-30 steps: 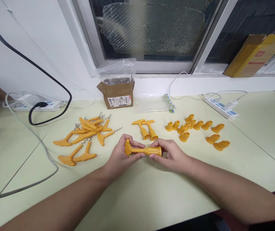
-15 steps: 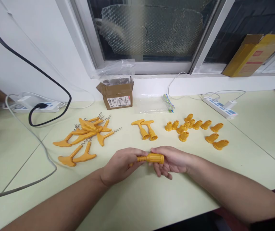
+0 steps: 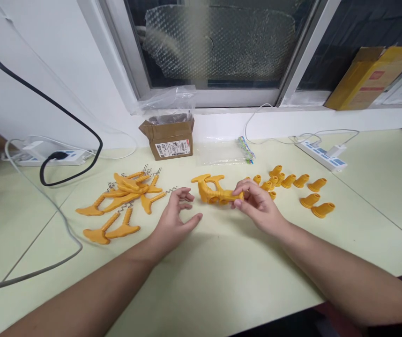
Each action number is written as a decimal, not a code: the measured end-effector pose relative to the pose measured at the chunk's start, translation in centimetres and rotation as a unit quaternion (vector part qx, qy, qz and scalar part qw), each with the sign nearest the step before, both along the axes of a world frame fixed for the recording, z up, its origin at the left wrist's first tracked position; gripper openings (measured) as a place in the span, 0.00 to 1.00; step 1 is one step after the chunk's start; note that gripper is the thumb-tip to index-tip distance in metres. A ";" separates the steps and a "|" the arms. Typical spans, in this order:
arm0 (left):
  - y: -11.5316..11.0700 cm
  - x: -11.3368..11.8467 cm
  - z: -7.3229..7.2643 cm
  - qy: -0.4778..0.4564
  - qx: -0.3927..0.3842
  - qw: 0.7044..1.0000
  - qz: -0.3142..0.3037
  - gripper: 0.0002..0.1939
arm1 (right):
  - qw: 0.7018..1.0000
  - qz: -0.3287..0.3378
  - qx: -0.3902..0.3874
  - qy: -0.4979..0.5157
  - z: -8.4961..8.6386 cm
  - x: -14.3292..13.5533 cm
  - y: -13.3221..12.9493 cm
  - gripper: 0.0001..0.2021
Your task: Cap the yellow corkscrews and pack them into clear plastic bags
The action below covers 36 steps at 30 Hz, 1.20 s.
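In the middle of the frame, the yellow corkscrew [image 3: 219, 195] is now held by the right hand [image 3: 260, 206] alone, closed around its cap [image 3: 230, 196]. The left hand [image 3: 174, 219] is emptied, half open; the joining seems finished.

Left corkscrews [image 3: 122, 201]: orange-yellow handles [image 3: 96, 235], silvery spirals [image 3: 172, 189]. Right sleeves [image 3: 288, 181]: same orange-yellow. Table [image 3: 222, 281]: pale green. Far tabletop carton [image 3: 164, 134]: brown, white label [image 3: 173, 148].
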<state>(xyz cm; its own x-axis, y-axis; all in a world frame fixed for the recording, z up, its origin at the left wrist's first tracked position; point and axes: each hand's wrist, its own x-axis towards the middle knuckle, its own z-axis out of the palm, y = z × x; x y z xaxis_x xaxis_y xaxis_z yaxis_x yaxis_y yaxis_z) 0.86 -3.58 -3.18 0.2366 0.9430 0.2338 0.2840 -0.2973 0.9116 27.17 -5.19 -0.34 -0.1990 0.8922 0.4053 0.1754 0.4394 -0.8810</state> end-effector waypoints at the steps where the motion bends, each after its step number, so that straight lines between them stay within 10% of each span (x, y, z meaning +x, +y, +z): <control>1: 0.2 -0.2 0.0 0.036 0.015 0.999 0.018 0.29 | 0.998 -0.037 0.019 -0.036 0.0 0.3 0.2 0.06; 7: 0.9 -1.4 0.9 0.242 0.127 0.961 0.048 0.10 | 0.958 -0.103 0.082 -0.255 -0.2 1.1 0.5 0.11; 15: 1.4 -1.8 0.9 0.347 0.154 0.924 0.056 0.10 | 0.925 -0.072 0.056 -0.368 -1.1 0.7 0.2 0.11; 25: 2.8 -2.7 0.8 0.408 0.138 0.898 0.084 0.13 | 0.900 -0.102 0.055 -0.420 -1.6 0.5 0.1 0.13; 36: 3.8 -3.6 0.5 0.359 0.147 0.919 0.076 0.16 | 0.911 0.017 0.039 -0.410 -2.8 0.1 0.4 0.34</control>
